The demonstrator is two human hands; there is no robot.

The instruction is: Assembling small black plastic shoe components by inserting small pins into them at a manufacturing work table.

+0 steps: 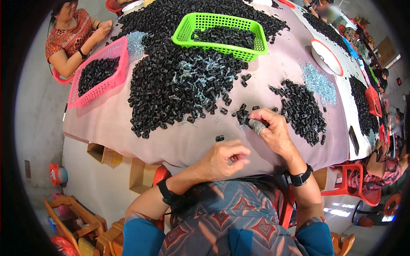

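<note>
Right hand (274,130): on the near side of the green basket (222,19), off its right end. Fingers bent down and drawn together beside a small cluster of black pieces (242,115); a grey wrap (257,125) on one, presumably to spare the skin. Whether a piece sat between the tips could not be told.

Left hand (224,160): farther toward the wearer from the green basket. Thumb and forefinger curled, tips apart, nothing seen in the gap; palm hidden. A lone black piece (219,138) lay between it and the green basket.

Pieces short, rounded, hollow-looking, hard plastic by their sheen. Main heap (147,91) spread left of, before and behind the green basket, loose springs on top. Smaller heap (301,111) to the basket's near right, probably kept there for easy reach. Spring mound (318,83) right of the green basket: thin bluish-silver coils, tangled, perhaps set near the pieces so both came easily to hand.

Green basket itself: perforated, oblong, part-filled with pieces. Pink basket (100,94), likewise meshed and loaded, to its left; a co-worker's hand (104,26) beyond. Red-rimmed white bowl (326,55), smooth, to its right. Beneath, the desk (282,55) wore pale pinkish cloth, maybe to stop skidding.
</note>
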